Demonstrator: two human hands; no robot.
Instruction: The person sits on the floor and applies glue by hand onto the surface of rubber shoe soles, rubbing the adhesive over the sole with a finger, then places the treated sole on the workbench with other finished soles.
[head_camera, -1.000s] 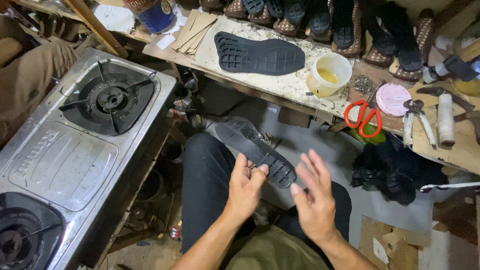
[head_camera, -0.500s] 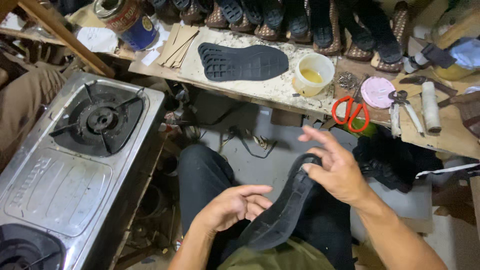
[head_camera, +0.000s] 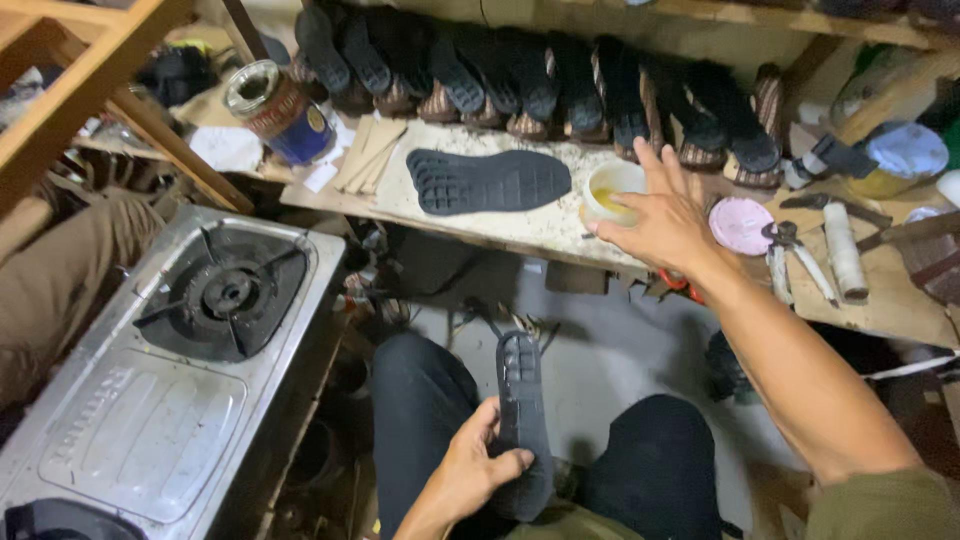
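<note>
My left hand (head_camera: 478, 470) grips a black rubber shoe sole (head_camera: 522, 410) upright over my lap, its tread side turned toward me. My right hand (head_camera: 665, 218) is stretched out over the workbench, fingers apart and holding nothing. It hovers next to a white cup of yellow glue (head_camera: 612, 190). A second black sole (head_camera: 490, 181) lies flat on the bench (head_camera: 480, 230) left of the cup.
A steel gas stove (head_camera: 170, 370) stands at the left. A row of dark sandals (head_camera: 560, 80) lines the back of the bench. A paint tin (head_camera: 280, 110), wooden sticks (head_camera: 368, 152), a pink lid (head_camera: 741, 225), pliers (head_camera: 785, 255) and a white roll (head_camera: 842, 248) lie about.
My right hand let go of the sole and reached forward to the glue cup. My left hand now holds the sole alone, upright. The camera view tilted up.
</note>
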